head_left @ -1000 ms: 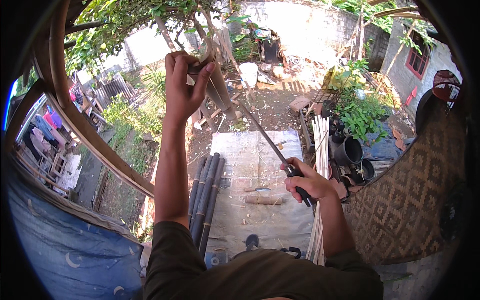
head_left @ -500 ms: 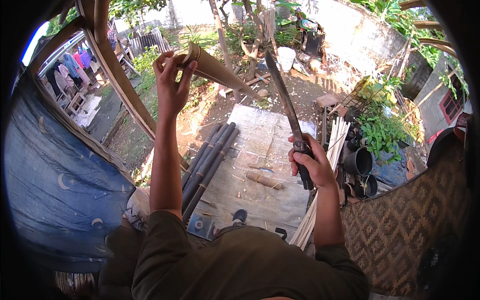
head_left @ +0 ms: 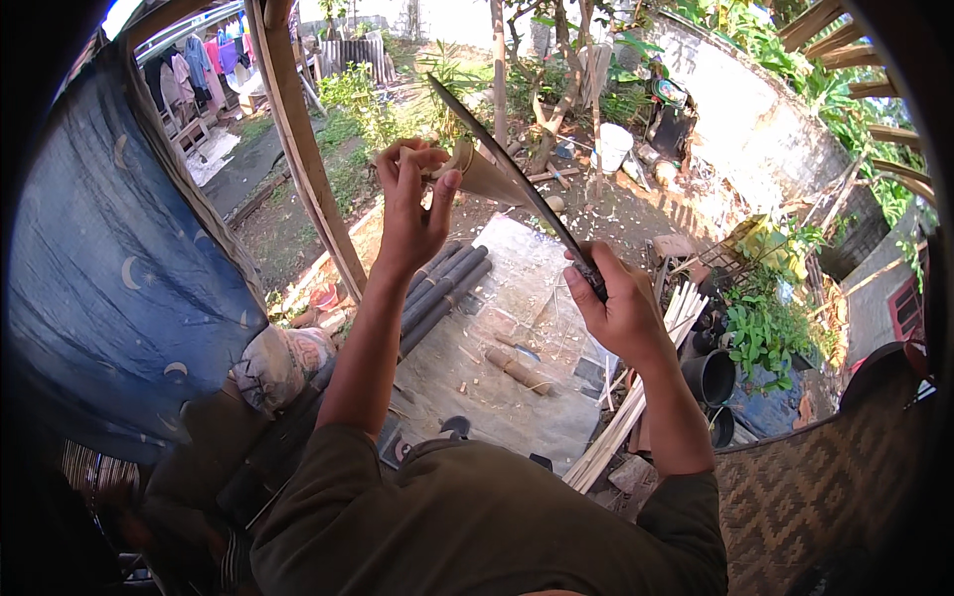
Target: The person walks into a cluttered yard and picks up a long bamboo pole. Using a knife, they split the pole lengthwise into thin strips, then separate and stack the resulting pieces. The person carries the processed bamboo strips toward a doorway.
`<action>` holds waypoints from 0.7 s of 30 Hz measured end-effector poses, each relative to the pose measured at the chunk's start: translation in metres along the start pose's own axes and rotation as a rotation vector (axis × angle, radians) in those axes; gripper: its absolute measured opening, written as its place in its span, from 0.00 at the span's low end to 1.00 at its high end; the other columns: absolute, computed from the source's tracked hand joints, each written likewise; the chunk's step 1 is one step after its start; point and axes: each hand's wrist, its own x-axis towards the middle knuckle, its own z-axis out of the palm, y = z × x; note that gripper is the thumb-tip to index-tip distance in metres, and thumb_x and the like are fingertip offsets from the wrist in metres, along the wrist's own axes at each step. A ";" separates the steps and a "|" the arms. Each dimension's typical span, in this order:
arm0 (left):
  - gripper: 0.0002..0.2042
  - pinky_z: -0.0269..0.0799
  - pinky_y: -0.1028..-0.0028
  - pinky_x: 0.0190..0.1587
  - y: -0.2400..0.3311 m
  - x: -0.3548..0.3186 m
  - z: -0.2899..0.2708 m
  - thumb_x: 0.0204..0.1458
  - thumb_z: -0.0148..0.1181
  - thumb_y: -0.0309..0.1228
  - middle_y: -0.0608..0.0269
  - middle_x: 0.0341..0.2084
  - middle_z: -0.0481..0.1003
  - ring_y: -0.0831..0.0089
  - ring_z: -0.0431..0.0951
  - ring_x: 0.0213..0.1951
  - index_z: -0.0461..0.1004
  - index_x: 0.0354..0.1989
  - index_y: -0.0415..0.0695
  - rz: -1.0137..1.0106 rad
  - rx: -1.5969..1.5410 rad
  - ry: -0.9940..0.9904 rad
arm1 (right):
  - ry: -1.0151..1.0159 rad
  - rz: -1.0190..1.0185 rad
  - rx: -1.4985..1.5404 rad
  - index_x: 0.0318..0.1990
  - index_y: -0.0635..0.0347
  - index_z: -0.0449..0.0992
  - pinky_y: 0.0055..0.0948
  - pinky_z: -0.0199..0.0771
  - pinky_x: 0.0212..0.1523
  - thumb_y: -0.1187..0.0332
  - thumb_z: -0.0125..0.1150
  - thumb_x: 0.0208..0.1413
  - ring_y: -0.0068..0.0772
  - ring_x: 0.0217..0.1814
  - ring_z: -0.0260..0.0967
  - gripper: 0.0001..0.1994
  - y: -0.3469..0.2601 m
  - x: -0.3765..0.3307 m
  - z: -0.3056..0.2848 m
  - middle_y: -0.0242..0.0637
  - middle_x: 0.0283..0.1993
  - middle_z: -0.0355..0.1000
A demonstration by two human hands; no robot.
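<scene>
My left hand [head_left: 412, 209], raised at arm's length, has its fingers and thumb around the near end of a split bamboo piece [head_left: 485, 181]. The bamboo points away and to the right. My right hand [head_left: 618, 303] is closed round the dark handle of a machete [head_left: 509, 171]. Its long blade slants up and to the left, passing across the bamboo's far part in view; whether the two touch, I cannot tell. On the ground below lies a short bamboo section [head_left: 519, 372].
A pale sheet [head_left: 477, 397] with scattered shavings covers the ground. Dark bamboo poles [head_left: 437, 298] lie left of it, pale strips [head_left: 636, 407] to the right. Beyond the strips are black pots [head_left: 710, 377]. A wooden post [head_left: 303, 159] and blue curtain [head_left: 129, 268] stand left.
The machete blade has swung to the left, from nearly upright to slanting across the bamboo. My hands are closer together. The whole view has turned a little to the left.
</scene>
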 end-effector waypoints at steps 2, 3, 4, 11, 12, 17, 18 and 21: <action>0.12 0.77 0.70 0.50 0.013 -0.013 0.001 0.61 0.56 0.31 0.50 0.53 0.59 0.60 0.65 0.56 0.69 0.48 0.37 -0.013 -0.038 -0.008 | -0.019 -0.047 -0.045 0.42 0.63 0.71 0.42 0.73 0.30 0.65 0.59 0.61 0.56 0.31 0.75 0.11 -0.005 0.009 0.004 0.50 0.30 0.75; 0.12 0.77 0.70 0.49 0.021 -0.018 -0.001 0.61 0.57 0.31 0.50 0.52 0.59 0.61 0.65 0.56 0.69 0.47 0.38 -0.004 -0.013 -0.010 | -0.031 -0.077 -0.061 0.42 0.63 0.71 0.42 0.73 0.30 0.64 0.59 0.61 0.56 0.31 0.75 0.11 -0.005 0.012 0.005 0.50 0.31 0.75; 0.11 0.76 0.70 0.49 0.029 -0.021 -0.002 0.61 0.57 0.31 0.50 0.52 0.59 0.62 0.65 0.55 0.70 0.47 0.38 0.008 0.011 -0.018 | -0.037 -0.103 -0.075 0.42 0.62 0.71 0.43 0.73 0.29 0.64 0.59 0.61 0.55 0.31 0.75 0.10 -0.005 0.014 0.006 0.50 0.31 0.75; 0.13 0.73 0.70 0.50 0.048 -0.044 0.000 0.60 0.58 0.30 0.51 0.50 0.59 0.65 0.67 0.52 0.70 0.47 0.34 -0.110 -0.075 -0.033 | -0.074 -0.151 -0.245 0.44 0.54 0.71 0.48 0.74 0.26 0.61 0.59 0.60 0.55 0.27 0.74 0.10 0.002 0.005 0.009 0.44 0.29 0.72; 0.13 0.73 0.71 0.50 0.048 -0.045 0.001 0.59 0.58 0.30 0.51 0.50 0.59 0.65 0.67 0.52 0.70 0.47 0.34 -0.090 -0.045 -0.043 | -0.077 -0.158 -0.265 0.44 0.54 0.71 0.48 0.74 0.26 0.61 0.59 0.60 0.54 0.27 0.74 0.10 0.002 0.004 0.009 0.43 0.29 0.72; 0.17 0.72 0.72 0.50 0.056 -0.048 0.007 0.58 0.58 0.27 0.53 0.51 0.59 0.67 0.68 0.52 0.69 0.53 0.31 -0.143 -0.109 -0.023 | -0.127 -0.148 -0.374 0.45 0.55 0.73 0.42 0.76 0.28 0.64 0.62 0.59 0.49 0.29 0.76 0.10 -0.001 0.000 -0.002 0.42 0.33 0.73; 0.18 0.72 0.73 0.50 0.058 -0.048 0.009 0.58 0.58 0.26 0.53 0.51 0.59 0.67 0.68 0.52 0.68 0.54 0.30 -0.144 -0.107 -0.033 | -0.126 -0.148 -0.390 0.46 0.54 0.73 0.43 0.76 0.28 0.64 0.62 0.59 0.49 0.29 0.76 0.11 0.000 -0.001 -0.004 0.42 0.33 0.73; 0.19 0.72 0.72 0.51 0.059 -0.049 0.013 0.57 0.57 0.26 0.54 0.52 0.59 0.67 0.68 0.53 0.68 0.56 0.30 -0.158 -0.150 0.000 | -0.121 -0.157 -0.426 0.47 0.52 0.73 0.43 0.76 0.27 0.63 0.62 0.59 0.48 0.28 0.76 0.12 0.001 -0.002 -0.006 0.41 0.32 0.72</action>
